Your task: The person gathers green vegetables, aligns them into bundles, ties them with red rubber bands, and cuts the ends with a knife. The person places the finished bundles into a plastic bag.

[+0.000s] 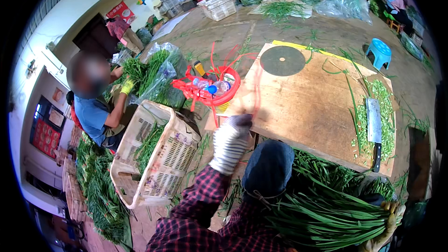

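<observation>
My left hand [229, 145], in a striped knit glove, reaches over the near left edge of a wooden board [301, 112]. A blurred red plastic strip [257, 87] runs up from its fingertips. Gripped at the lower right is a large bunch of long green garlic chives [332, 217], with my gloved right hand [390, 217] around its end. The bunch lies along the board's near edge, leaves pointing left. On the board rest a cleaver [374, 120], chopped pale green stems [381, 98] and a dark round disc [282, 61] with a centre hole.
Left of the board stands a bucket [236, 85] with red strips and plastic bottles. A white plastic crate [164, 154] holds greens and a knife. Beyond it, a person in yellow gloves handles greens [150, 73]. A blue stool [379, 53] stands far right.
</observation>
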